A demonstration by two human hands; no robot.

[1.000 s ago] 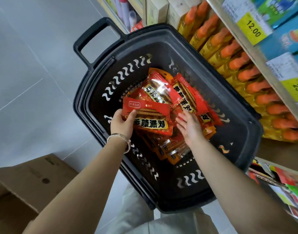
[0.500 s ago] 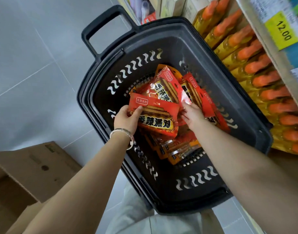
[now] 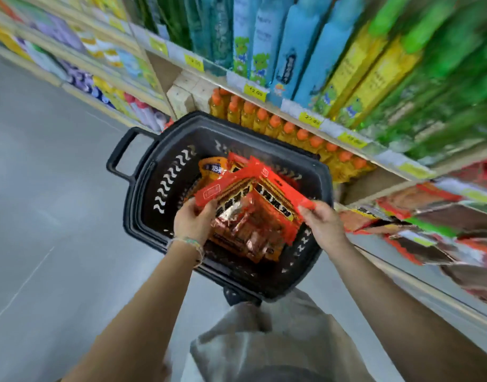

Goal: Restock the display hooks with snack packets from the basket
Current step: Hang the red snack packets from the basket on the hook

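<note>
A bunch of red snack packets [image 3: 253, 199] is held fanned out just above the black basket [image 3: 139, 216], their red header strips uppermost and their clear lower halves hanging toward the basket's inside. The left hand [image 3: 194, 220] grips the left end of the bunch, thumb curled over the front of a header strip and fingers behind it. The right hand [image 3: 323, 226] pinches the right corner of another header strip between thumb and forefinger; its other fingers are curled, and how they lie I cannot tell. An orange packet [image 3: 212, 168] lies deeper in the basket at its far left, partly under the bunch.

The basket stands on the grey floor [image 3: 57, 202], its loop handle [image 3: 121, 158] pointing far left. A beaded bracelet [image 3: 192, 244] circles the left wrist. Just beyond the basket's far side a low shelf carries a row of orange-capped bottles [image 3: 292, 130], with yellow price tags [image 3: 254, 91] on the shelf edge above. To the right, near the right hand, blurred hanging packets [image 3: 429, 216] fill the display.
</note>
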